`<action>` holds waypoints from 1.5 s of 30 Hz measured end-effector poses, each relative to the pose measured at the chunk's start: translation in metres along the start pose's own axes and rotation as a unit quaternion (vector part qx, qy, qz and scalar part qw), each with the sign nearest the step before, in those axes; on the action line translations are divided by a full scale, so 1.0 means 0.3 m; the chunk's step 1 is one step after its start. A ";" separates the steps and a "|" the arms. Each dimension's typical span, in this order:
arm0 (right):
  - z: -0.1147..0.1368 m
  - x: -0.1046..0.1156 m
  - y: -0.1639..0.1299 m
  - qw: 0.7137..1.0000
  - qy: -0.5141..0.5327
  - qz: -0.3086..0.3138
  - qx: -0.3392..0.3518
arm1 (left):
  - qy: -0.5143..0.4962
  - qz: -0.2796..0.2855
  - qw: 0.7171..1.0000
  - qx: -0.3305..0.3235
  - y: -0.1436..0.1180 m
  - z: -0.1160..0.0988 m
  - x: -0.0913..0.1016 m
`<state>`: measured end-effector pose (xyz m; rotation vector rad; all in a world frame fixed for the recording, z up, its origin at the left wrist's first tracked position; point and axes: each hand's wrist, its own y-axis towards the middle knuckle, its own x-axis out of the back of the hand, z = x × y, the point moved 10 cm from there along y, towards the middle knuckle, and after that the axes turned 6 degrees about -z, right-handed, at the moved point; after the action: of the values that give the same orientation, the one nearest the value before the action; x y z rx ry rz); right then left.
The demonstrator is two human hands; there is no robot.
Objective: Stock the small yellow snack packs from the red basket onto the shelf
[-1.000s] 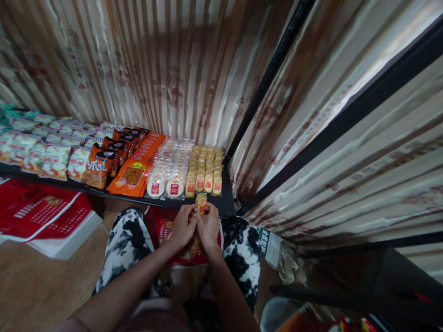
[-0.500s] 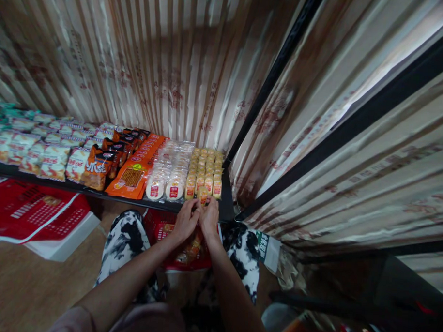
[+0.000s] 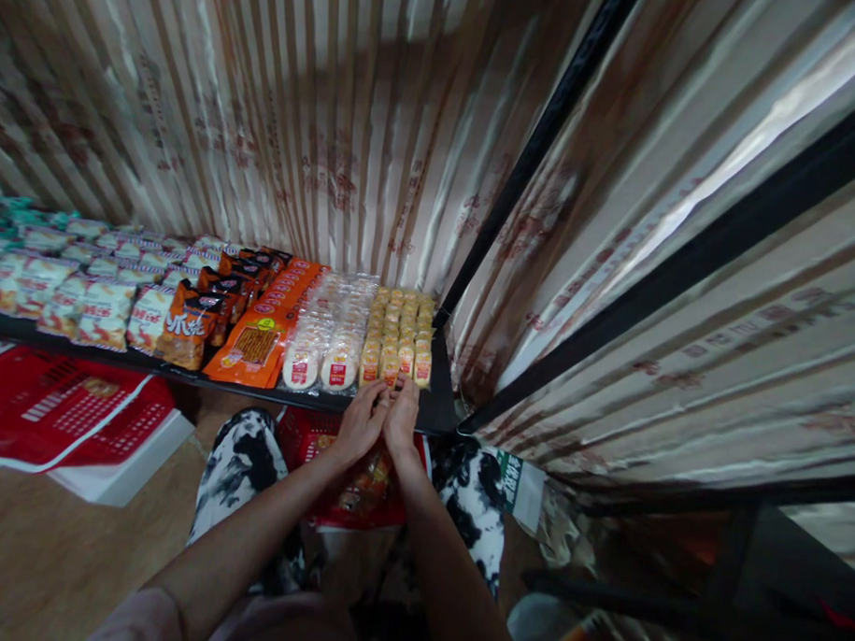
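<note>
1. Two hands, pressed together at the shelf's front edge; left hand and right hand touch each other, fingers curled toward the front of the yellow snack rows. A small yellow pack sits at the fingertips; both hands appear pinched on it, though the grip is partly hidden.
2. Below the hands, a red basket holds more packs between the person's patterned knees. Risk: a pack slipping from the fingers would drop into the basket or onto the floor.
3. Yellow snack rows are tight and stand on edge. Risk: pushing the pack in crooked could tip the front row like dominoes.
4. Round white packs lie just beside the rows on the left; a sideways nudge could shove them out of line.
5. Orange packs and brown bags sit further left, well apart from the hands; low risk.
6. Black post and striped curtain behind; the back rows are dim and hard to check.
</note>
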<state>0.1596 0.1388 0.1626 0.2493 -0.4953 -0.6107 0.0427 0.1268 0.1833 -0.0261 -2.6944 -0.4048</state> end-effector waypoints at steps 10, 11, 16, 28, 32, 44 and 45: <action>-0.004 0.006 -0.022 0.999 -0.034 0.017 -0.027 | 0.067 -0.004 0.997 -0.045 -0.008 -0.009 0.004; -0.005 0.009 -0.023 0.998 -0.045 0.014 -0.029 | 0.068 0.003 0.996 -0.049 -0.011 -0.009 -0.001; -0.027 -0.003 -0.016 0.998 -0.053 0.015 -0.030 | 0.071 0.031 0.997 -0.031 -0.012 0.026 -0.033; 0.012 0.011 -0.025 0.998 -0.047 0.004 0.034 | 0.069 0.045 0.996 -0.029 0.002 0.008 -0.041; 0.000 -0.005 -0.022 0.998 -0.061 0.019 0.029 | 0.064 0.048 0.996 -0.027 0.001 0.029 -0.052; -0.004 -0.013 -0.020 0.995 -0.078 0.026 0.048 | 0.071 0.026 0.997 -0.024 -0.007 0.049 -0.054; -0.001 -0.012 -0.021 0.995 -0.076 0.027 0.051 | 0.071 0.023 0.997 -0.024 -0.009 0.047 -0.052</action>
<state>0.1542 0.1360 0.1588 0.2870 -0.6788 -0.5549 0.0512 0.1289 0.1640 -0.0699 -2.5387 -0.4414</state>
